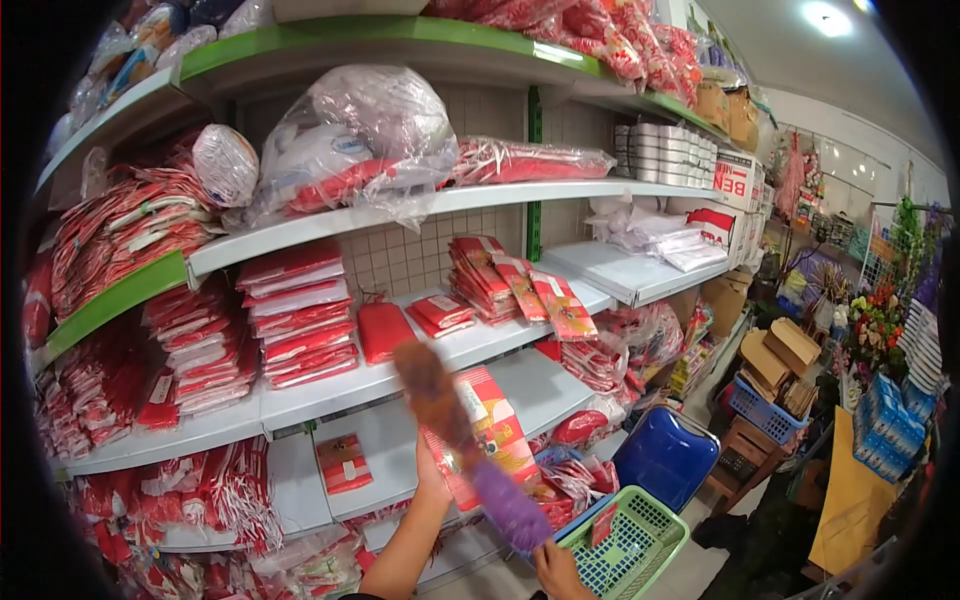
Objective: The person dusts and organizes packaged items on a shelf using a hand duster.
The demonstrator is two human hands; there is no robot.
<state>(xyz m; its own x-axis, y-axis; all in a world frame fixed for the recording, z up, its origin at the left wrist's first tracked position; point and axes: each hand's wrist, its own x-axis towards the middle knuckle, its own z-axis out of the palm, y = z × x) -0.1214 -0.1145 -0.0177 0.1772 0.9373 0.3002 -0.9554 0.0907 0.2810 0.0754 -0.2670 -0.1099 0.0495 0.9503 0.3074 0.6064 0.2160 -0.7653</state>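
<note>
My left hand (432, 482) is closed round the edge of a flat red and yellow printed packet (500, 432), held up in front of the shelves. My right hand (558, 572), low in the view, grips the lower end of a feather duster (510, 503). The duster is brown at its upper part and purple lower down, blurred by motion. It slants up to the left across the packet and hides part of it. Just right of my right hand stands a green plastic basket (655, 565) with a small red packet (603, 524) in it.
White shelves (400, 361) carry stacks of red packets (300, 315) and large plastic bags. One flat red packet (343, 463) lies on the lower shelf. A blue stool (665, 458) stands behind the basket. Cardboard pieces (778, 358) and a blue crate (765, 410) sit by the aisle.
</note>
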